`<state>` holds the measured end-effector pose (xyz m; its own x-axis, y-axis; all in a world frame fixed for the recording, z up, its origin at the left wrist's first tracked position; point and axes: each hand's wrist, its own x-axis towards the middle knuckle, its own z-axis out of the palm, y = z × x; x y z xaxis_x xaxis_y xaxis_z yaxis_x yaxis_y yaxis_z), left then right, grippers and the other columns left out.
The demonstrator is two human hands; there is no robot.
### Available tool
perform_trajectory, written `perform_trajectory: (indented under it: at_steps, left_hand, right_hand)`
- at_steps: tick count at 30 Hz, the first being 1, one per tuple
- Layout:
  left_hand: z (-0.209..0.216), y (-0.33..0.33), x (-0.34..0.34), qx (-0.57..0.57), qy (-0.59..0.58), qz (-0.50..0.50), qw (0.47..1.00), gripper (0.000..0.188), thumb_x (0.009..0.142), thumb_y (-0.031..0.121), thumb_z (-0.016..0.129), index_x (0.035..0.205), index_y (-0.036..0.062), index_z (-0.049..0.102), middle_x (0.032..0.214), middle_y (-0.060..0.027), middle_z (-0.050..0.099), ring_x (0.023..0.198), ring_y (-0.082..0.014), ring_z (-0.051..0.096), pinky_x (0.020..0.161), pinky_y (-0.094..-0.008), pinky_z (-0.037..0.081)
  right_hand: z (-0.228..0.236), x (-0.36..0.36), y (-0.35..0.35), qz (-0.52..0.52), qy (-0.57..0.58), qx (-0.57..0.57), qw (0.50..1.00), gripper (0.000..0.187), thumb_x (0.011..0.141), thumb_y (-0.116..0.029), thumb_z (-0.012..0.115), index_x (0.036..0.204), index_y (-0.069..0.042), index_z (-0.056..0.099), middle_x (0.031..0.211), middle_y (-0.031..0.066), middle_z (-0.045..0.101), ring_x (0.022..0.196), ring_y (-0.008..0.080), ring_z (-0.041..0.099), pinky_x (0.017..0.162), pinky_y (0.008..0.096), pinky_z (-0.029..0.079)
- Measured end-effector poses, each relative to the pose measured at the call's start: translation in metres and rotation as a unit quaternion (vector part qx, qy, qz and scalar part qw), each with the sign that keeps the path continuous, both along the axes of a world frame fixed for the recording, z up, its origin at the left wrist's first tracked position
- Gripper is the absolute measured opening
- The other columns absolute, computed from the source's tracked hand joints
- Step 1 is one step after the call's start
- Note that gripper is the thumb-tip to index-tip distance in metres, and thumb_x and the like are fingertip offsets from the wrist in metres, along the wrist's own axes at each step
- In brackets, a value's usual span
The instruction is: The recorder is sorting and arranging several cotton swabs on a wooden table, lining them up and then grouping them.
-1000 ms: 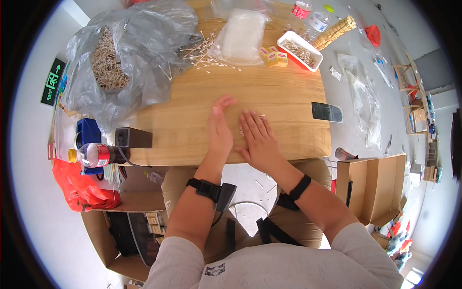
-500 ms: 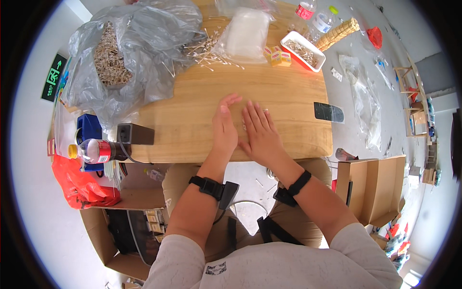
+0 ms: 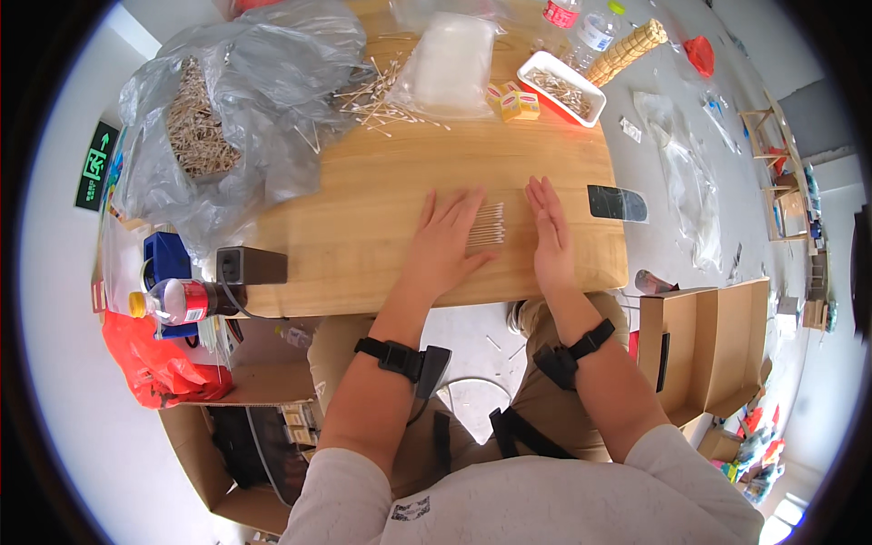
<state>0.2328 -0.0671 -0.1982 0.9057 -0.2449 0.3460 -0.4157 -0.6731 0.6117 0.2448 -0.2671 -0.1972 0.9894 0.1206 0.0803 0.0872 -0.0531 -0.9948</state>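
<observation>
Row of cotton swabs (image 3: 489, 224) on the wooden table (image 3: 336, 245), centre of frame, lying side by side, roughly crosswise. Left ends hidden beneath the left hand (image 3: 442, 238); full count can't be made out. Left hand palm down, fingers spread and angled toward upper right, thumb stretched out below the row; pressure on the swabs not visible. Right hand (image 3: 551, 238) just right of centre, on edge, fingers straight and close together, pointing up the frame, palm facing the row, a strip of bare wood between. Hands apart, neither gripping. Forearms enter from below, black straps on both wrists. Upper left: grey plastic bag (image 3: 291, 100) of swabs, its folds covering much of the contents. Upper right: bottle with a red label (image 3: 560, 14), top cut off.
</observation>
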Motion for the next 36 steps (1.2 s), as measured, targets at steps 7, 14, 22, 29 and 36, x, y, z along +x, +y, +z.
perform_trajectory:
  at_steps: [7,14,22,29,36]
  left_hand:
    - [0.002,0.001,0.008,-0.005,0.049,-0.03,0.998,0.096,0.077,0.024,0.087,0.158,0.0107,0.038,0.135,-0.0072,0.066,0.136,-0.0292,0.053,0.124,-0.0596,0.025]
    - [0.001,-0.014,0.0,-0.388,0.142,0.032,0.91,0.068,0.109,0.044,0.051,0.161,0.0034,0.032,0.152,-0.0175,0.053,0.147,-0.0291,0.042,0.127,-0.047,0.019]
    - [0.005,-0.037,-0.005,-0.504,0.161,0.033,0.848,0.081,0.11,0.062,0.014,0.163,0.0005,0.024,0.168,-0.0193,0.031,0.159,-0.0279,0.018,0.128,-0.0423,0.005]
    - [-0.02,-0.038,0.002,-0.508,0.14,0.022,0.85,0.082,0.11,0.063,0.014,0.161,-0.0007,0.026,0.166,-0.0201,0.034,0.158,-0.0288,0.022,0.128,-0.0423,0.007]
    - [-0.01,-0.022,-0.002,-0.394,0.144,0.031,0.907,0.062,0.114,0.041,0.024,0.154,-0.0033,0.041,0.158,-0.0193,0.046,0.151,-0.03,0.036,0.126,-0.041,0.021]
  right_hand:
    - [0.009,0.01,0.0,0.012,0.072,0.189,0.979,0.06,0.115,-0.033,0.031,0.164,-0.001,0.021,0.168,0.0194,0.03,0.157,0.0298,0.029,0.129,0.0421,0.02]
    - [0.006,0.007,0.017,0.071,0.062,0.159,0.983,0.067,0.114,-0.043,0.028,0.165,-0.001,0.017,0.171,0.019,0.025,0.16,0.0295,0.02,0.131,0.0422,0.012]
    - [0.003,0.001,0.033,0.044,0.044,0.123,0.99,0.071,0.114,-0.051,0.024,0.165,-0.002,0.021,0.172,0.0171,0.024,0.161,0.0308,0.016,0.13,0.0406,0.012]
    - [0.003,0.0,0.035,0.057,0.064,0.134,0.987,0.071,0.114,-0.051,0.023,0.165,-0.002,0.021,0.172,0.0164,0.023,0.161,0.0292,0.015,0.13,0.0403,0.01]
    - [0.001,0.001,0.026,0.019,0.084,0.247,0.965,0.066,0.115,-0.044,0.022,0.166,-0.001,0.017,0.173,0.0173,0.018,0.161,0.0281,0.013,0.131,0.0392,0.007]
